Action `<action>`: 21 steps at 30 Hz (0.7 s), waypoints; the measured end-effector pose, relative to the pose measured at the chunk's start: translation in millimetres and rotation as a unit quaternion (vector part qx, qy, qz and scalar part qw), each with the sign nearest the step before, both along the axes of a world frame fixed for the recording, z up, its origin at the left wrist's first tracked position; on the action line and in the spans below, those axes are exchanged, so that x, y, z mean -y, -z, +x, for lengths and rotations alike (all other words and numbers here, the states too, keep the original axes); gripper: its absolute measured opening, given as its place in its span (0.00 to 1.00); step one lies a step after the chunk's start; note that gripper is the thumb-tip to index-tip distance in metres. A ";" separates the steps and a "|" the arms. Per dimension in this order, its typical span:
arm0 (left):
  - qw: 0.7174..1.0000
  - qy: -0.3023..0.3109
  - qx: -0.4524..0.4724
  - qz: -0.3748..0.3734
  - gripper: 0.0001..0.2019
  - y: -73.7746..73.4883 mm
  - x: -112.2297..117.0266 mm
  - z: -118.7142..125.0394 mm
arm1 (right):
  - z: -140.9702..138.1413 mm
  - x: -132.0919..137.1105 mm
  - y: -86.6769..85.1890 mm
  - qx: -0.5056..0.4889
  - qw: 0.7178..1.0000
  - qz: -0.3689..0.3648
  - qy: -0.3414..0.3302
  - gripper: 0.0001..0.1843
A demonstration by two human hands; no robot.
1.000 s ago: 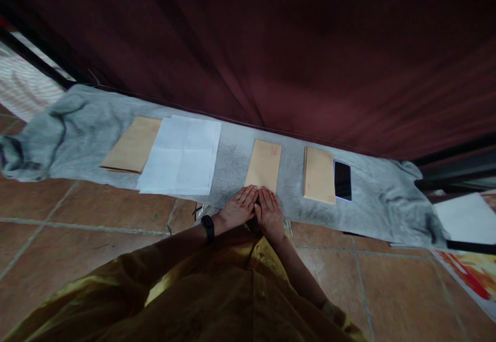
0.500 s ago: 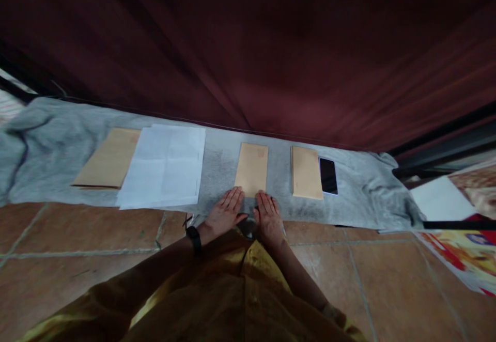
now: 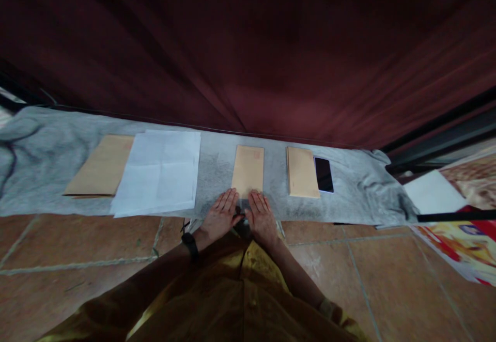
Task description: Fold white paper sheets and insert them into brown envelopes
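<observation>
A brown paper envelope [image 3: 248, 169] with a small red stamp-like mark near its far right corner lies on the grey cloth [image 3: 217, 166] before me. My left hand [image 3: 220, 214] rests flat at its near left corner, fingers stretched out. At the near right edge, my right hand [image 3: 261, 218] lies flat too, its fingertips on the paper. To the left, white paper sheets [image 3: 163, 171] with crease lines overlap a pile of brown envelopes [image 3: 101, 166]. Another stack of brown envelopes [image 3: 303, 172] sits to the right.
A dark-screened phone [image 3: 324, 174] lies beside the right-hand stack. Behind the cloth hangs a dark red curtain [image 3: 248, 73]. At far right are a dark metal bar [image 3: 457, 216], a white sheet [image 3: 434, 192] and a colourful printed package [image 3: 465, 244]. Below is a tiled floor [image 3: 116, 238].
My right hand has shifted slightly left along the envelope's near edge, closer to my left hand. The view has tilted a little; the envelopes, sheets and phone lie as before.
</observation>
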State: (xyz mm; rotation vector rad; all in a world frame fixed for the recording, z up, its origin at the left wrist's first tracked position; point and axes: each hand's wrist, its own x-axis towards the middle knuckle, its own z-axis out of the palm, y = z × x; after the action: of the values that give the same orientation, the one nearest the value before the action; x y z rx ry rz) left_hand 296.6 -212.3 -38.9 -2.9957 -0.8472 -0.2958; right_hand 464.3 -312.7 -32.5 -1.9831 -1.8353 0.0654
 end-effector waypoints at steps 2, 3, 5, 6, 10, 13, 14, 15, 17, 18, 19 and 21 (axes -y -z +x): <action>1.000 0.003 -0.001 -0.002 0.33 -0.4 -0.6 -0.8 | -5.7 -7.3 -1.8 -0.009 0.999 -0.003 -0.032 0.28; 1.000 0.003 -0.003 -0.001 0.32 -0.6 -0.8 -1.1 | -7.3 -10.3 -1.9 -0.011 0.999 -0.005 -0.043 0.27; 1.000 0.004 -0.007 0.003 0.32 -0.7 -0.7 -1.6 | -7.8 -14.6 -0.3 -0.009 0.999 -0.007 -0.051 0.27; 1.000 0.004 -0.007 0.006 0.32 -0.4 -0.5 -1.7 | -6.9 -16.0 1.4 -0.005 0.999 -0.006 -0.050 0.28; 1.000 0.003 0.003 0.012 0.32 3.2 0.2 -2.2 | -0.9 -20.4 10.7 0.022 0.999 0.005 -0.043 0.30; 1.000 0.004 0.016 0.015 0.34 7.5 -0.4 -3.3 | 2.9 -25.9 15.2 0.038 0.999 0.008 -0.035 0.30; 1.000 0.005 0.018 0.017 0.35 8.7 -0.7 -3.7 | 4.1 -28.1 15.5 0.041 0.999 0.007 -0.031 0.30; 1.000 0.006 0.019 0.018 0.35 9.6 -1.1 -4.1 | 5.1 -30.5 15.3 0.043 0.999 0.006 -0.027 0.30; 1.000 0.009 0.019 0.022 0.35 10.5 -1.6 -4.6 | 7.1 -35.4 13.4 0.045 0.999 0.000 -0.021 0.30; 0.999 0.010 0.018 0.025 0.35 10.5 -1.7 -4.7 | 7.9 -37.8 12.3 0.045 0.999 -0.003 -0.017 0.30; 0.999 0.011 0.018 0.029 0.35 10.3 -1.7 -4.7 | 8.4 -40.2 11.2 0.045 0.999 -0.006 -0.012 0.30; 0.999 0.010 0.018 0.035 0.34 9.6 -1.3 -4.6 | 8.8 -44.8 9.8 0.044 0.999 -0.011 0.001 0.29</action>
State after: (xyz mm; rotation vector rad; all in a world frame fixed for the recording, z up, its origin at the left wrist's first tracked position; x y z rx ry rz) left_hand 292.0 -211.0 -48.4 -2.9457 -0.7918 -0.3732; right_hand 473.1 -267.9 -42.3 -2.0336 -1.8941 -0.0022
